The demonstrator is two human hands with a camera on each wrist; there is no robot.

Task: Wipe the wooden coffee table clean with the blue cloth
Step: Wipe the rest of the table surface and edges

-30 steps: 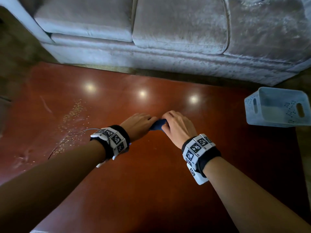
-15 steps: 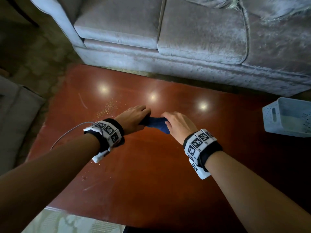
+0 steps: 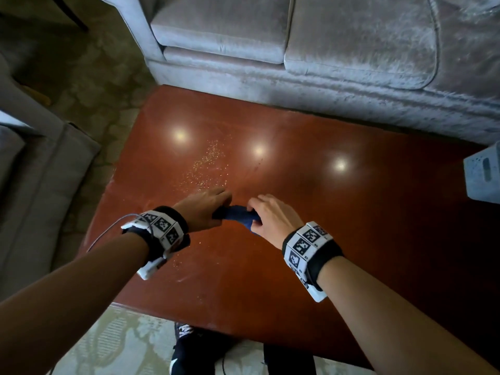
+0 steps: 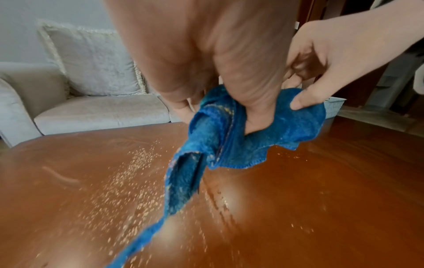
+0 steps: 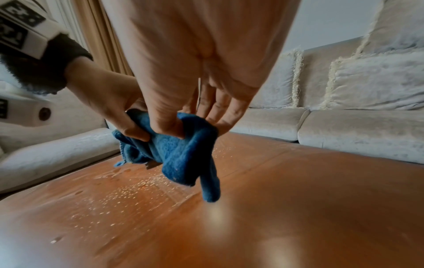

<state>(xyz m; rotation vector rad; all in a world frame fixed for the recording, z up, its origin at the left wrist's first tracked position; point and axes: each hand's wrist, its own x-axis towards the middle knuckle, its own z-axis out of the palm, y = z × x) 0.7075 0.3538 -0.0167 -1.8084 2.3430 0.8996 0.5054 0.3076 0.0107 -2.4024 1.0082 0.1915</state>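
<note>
Both hands hold the blue cloth (image 3: 238, 214) bunched between them just above the red-brown wooden coffee table (image 3: 351, 239). My left hand (image 3: 205, 209) grips its left end, my right hand (image 3: 266, 216) pinches the right end. In the left wrist view the blue cloth (image 4: 220, 145) hangs down in a loose tail, with pale crumbs stuck to it. In the right wrist view the blue cloth (image 5: 183, 154) droops to the table, held by thumb and fingers of both hands. A patch of pale crumbs (image 3: 208, 169) lies on the table just beyond my left hand.
A grey sofa (image 3: 324, 63) runs along the table's far edge, and a second grey seat (image 3: 35, 185) stands off its left end. A pale plastic basket (image 3: 484, 174) sits at the table's right edge. Patterned rug (image 3: 113, 345) and my dark shoes (image 3: 186, 345) show below the near edge.
My view has swung left and down, so the table's left end and near edge show. Both hands stayed on the cloth and moved slightly apart, baring more of it.
</note>
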